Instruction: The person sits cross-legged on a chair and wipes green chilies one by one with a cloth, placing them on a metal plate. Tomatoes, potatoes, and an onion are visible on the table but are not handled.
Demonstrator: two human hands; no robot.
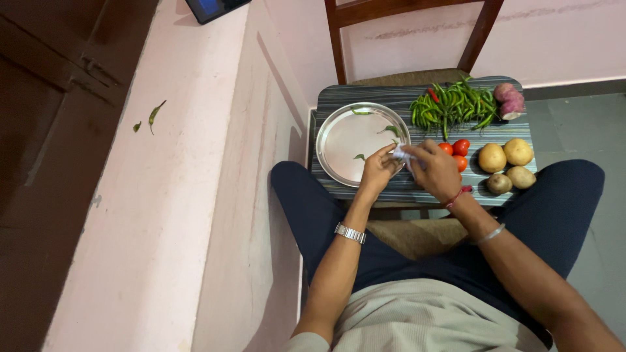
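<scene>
Both hands meet over the near edge of a small striped counter (391,98). The left hand (378,171) has its grip pinched, fingertips closed on a small pale, whitish thing (401,154) held between the two hands; what it is cannot be told. The right hand (435,171) curls its grip around the same pale thing from the other side, fingers bent and closed over it.

Just beyond and to the left of the left grip lies a round steel plate (339,140), with a few green bits on it. Just beyond the right grip sit red tomatoes (460,148), touching one another. Farther right of that grip are four potatoes (507,164) in a cluster. Beyond the tomatoes lies a heap of green chillies (453,104), and at its right end a purple onion (510,101). A wooden chair (479,32) stands behind the counter
</scene>
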